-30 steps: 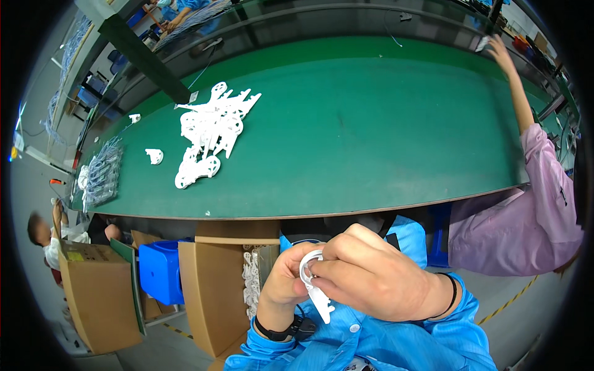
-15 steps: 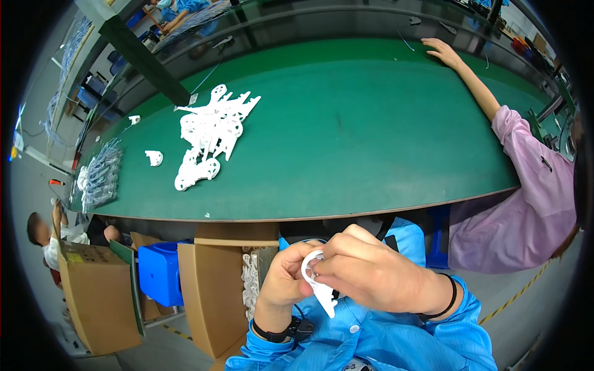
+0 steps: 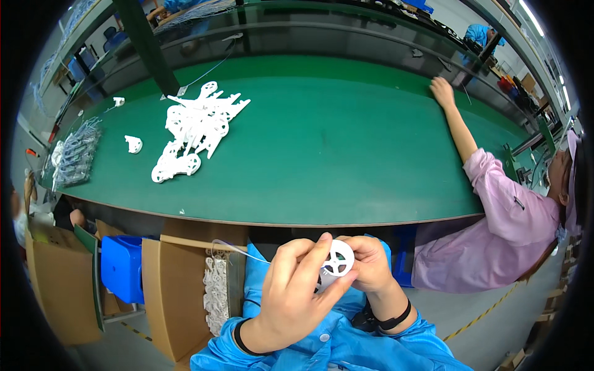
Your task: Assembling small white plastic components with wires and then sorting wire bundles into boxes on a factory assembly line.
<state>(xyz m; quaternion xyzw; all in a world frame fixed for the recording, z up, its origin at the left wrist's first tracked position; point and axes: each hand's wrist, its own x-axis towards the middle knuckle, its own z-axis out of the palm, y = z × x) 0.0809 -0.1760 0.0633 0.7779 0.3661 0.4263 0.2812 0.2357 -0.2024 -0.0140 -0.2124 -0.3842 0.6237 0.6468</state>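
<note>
Just past the bench's near edge, both my hands hold one white plastic part (image 3: 338, 258) with a round, spoked disc end. My left hand (image 3: 294, 287) is closed, its fingertips and thumb pressing the part's left side and lower edge. My right hand (image 3: 371, 263) grips the right side, with some of its fingers hidden behind the disc. A thin pale cord (image 3: 250, 253) runs from my left hand toward the open carton. The rest of the part is covered by my fingers.
On the green bench (image 3: 346, 167) lie a pile of white plastic parts (image 3: 198, 123), a loose white piece (image 3: 133, 144) and a bundle of grey cords (image 3: 79, 151). An open carton (image 3: 170, 297) and blue stool (image 3: 120, 269) stand left. At right, a co-worker's arm (image 3: 459, 127) reaches across.
The part has been turned, so its spoked disc now faces up, and my hands have shifted their grip. The cord has come into sight. The co-worker's hand has curled, and the view has swung right.
</note>
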